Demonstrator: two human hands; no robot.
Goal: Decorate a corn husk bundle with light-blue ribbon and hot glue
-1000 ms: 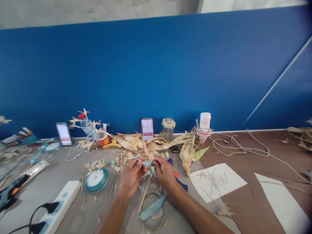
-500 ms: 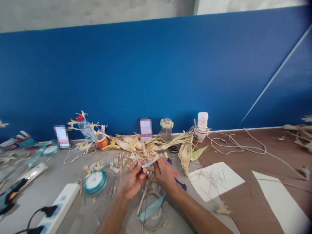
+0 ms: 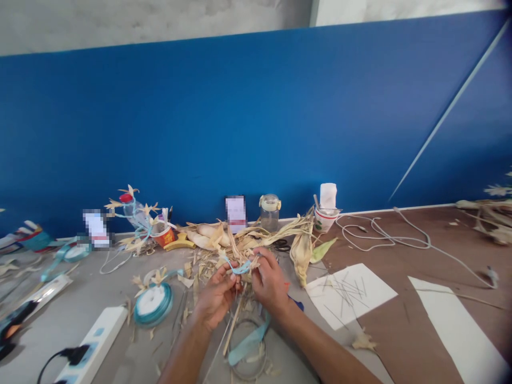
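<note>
My left hand (image 3: 214, 298) and my right hand (image 3: 270, 282) are close together over the grey table (image 3: 100, 298), both pinching a thin light-blue ribbon (image 3: 240, 268) stretched between their fingertips. A wider length of the same ribbon (image 3: 246, 344) trails down under my right wrist. A thin straw stick (image 3: 232, 330) hangs below my hands. A heap of dried corn husks (image 3: 240, 242) lies just beyond them.
A spool of teal ribbon (image 3: 153, 303) sits left of my hands, with a white power strip (image 3: 94, 341) nearer the edge. Black scissors (image 3: 282, 245), a glass jar (image 3: 270, 212) and a paper cup (image 3: 325, 218) stand at the back. White paper with thin wires (image 3: 348, 293) lies right.
My hands have drawn closer together and the ribbon span between them has shortened. The view has shifted slightly to the right.
</note>
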